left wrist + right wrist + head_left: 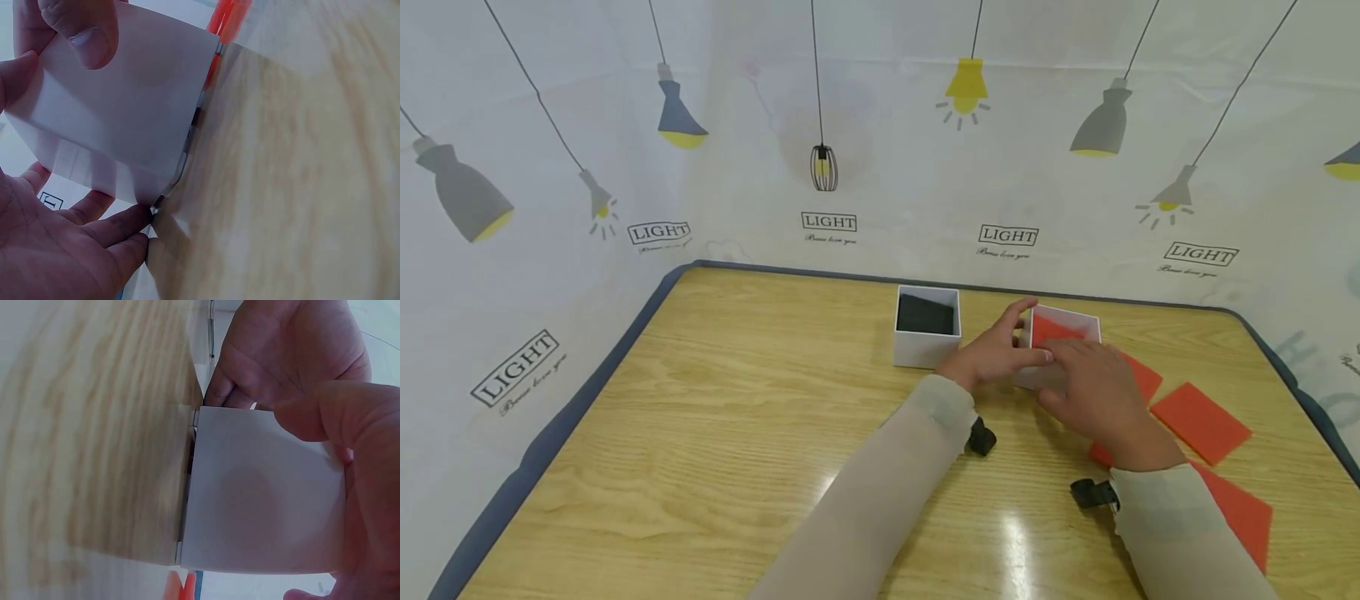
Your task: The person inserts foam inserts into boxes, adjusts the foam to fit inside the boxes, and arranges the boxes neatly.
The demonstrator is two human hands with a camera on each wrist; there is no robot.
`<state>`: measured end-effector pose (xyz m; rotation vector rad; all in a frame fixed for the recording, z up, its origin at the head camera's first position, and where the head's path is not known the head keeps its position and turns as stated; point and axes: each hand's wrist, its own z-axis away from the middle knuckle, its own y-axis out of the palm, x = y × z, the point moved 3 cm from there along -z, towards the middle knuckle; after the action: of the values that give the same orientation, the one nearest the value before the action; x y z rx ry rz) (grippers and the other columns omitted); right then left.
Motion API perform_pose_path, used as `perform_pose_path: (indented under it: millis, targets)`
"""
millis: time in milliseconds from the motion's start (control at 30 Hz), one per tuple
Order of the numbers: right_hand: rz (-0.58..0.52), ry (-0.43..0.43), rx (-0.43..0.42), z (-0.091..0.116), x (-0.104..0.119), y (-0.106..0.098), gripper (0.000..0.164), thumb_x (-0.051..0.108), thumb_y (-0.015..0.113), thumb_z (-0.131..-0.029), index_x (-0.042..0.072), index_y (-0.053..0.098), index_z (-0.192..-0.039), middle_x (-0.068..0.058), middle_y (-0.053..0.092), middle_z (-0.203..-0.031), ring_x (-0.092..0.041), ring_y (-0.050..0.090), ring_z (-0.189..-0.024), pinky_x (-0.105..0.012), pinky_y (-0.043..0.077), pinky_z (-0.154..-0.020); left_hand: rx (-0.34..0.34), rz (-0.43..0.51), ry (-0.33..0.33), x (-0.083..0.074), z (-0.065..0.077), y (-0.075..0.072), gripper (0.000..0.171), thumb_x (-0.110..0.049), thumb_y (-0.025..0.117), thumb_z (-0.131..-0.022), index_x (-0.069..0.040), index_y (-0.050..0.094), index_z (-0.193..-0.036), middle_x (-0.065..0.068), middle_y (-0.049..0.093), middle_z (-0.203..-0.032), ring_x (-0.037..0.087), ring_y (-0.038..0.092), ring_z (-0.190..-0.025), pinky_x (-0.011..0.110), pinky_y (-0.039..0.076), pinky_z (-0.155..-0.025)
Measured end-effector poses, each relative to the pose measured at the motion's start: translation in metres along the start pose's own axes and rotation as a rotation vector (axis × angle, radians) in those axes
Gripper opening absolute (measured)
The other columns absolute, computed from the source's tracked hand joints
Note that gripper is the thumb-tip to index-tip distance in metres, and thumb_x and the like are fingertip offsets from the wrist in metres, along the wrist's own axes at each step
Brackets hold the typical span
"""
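A white open-topped box (1033,379) with red sheets (1054,328) inside stands toward the back of the table. My left hand (996,350) is at the box's left side, fairly straight fingers (122,225) touching that wall low down and the thumb reaching across near the front rim. From the right, my right hand (1101,392) lies over the box's front rim, its thumb (312,415) against the front face. Its other fingertips are mostly hidden, so their grip on the box or sheets does not show.
Left of my left hand stands a second white box (927,350) holding dark pieces (925,315). Several red flat pieces, one a rectangle (1201,422), lie on the wooden table (700,433) beside and under my right arm. A printed curtain (880,125) hangs behind.
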<state>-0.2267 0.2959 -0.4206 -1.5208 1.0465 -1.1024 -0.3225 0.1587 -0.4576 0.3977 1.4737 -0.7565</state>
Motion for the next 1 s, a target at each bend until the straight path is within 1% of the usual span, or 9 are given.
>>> perform_pose_path:
  millis: [100,367,600,767,1000]
  targets:
    - [-0.009,-0.011,-0.019,0.0002,-0.0007,0.0011,0.054,0.021,0.076,-0.087,0.000,0.064,-0.135,-0.022,0.067,-0.137,-0.047,0.055,-0.132,-0.067,0.035,-0.114,0.000,0.002,-0.003,0.0004,0.0003,-0.0002,0.094,-0.029,0.077,-0.097,-0.032,0.017,-0.169,0.008,0.038,-0.163,0.022,0.054,-0.133,0.030,0.049,-0.104]
    - [-0.037,-0.019,-0.024,0.0004,-0.0026,0.0026,0.049,0.021,0.074,-0.087,-0.002,0.065,-0.129,-0.021,0.069,-0.131,-0.046,0.056,-0.126,-0.064,0.038,-0.112,-0.005,-0.006,-0.004,0.0008,0.0009,0.0003,0.093,-0.032,0.078,-0.096,-0.035,0.019,-0.168,0.005,0.040,-0.161,0.021,0.054,-0.133,0.031,0.048,-0.105]
    - [-0.033,-0.018,-0.043,0.0013,-0.0020,0.0036,0.049,0.021,0.076,-0.086,-0.001,0.065,-0.129,-0.020,0.069,-0.130,-0.044,0.055,-0.125,-0.065,0.042,-0.109,-0.010,-0.018,-0.007,-0.0004,0.0023,-0.0001,0.093,-0.032,0.077,-0.096,-0.034,0.018,-0.168,0.005,0.041,-0.160,0.023,0.053,-0.134,0.033,0.048,-0.107]
    - [-0.031,-0.001,-0.027,0.0014,-0.0015,0.0038,0.051,0.022,0.077,-0.087,-0.001,0.065,-0.130,-0.021,0.069,-0.131,-0.044,0.055,-0.126,-0.064,0.041,-0.110,-0.011,-0.011,-0.012,0.0004,0.0018,0.0003,0.092,-0.032,0.077,-0.096,-0.036,0.019,-0.168,0.005,0.041,-0.160,0.022,0.054,-0.134,0.032,0.048,-0.106]
    - [-0.009,-0.008,-0.048,0.0007,0.0008,0.0016,0.045,0.022,0.076,-0.089,-0.002,0.068,-0.126,-0.022,0.071,-0.129,-0.045,0.058,-0.124,-0.063,0.044,-0.107,-0.007,-0.008,-0.019,0.0008,0.0008,0.0010,0.095,-0.032,0.078,-0.096,-0.035,0.017,-0.169,0.005,0.035,-0.166,0.023,0.051,-0.140,0.036,0.046,-0.110]
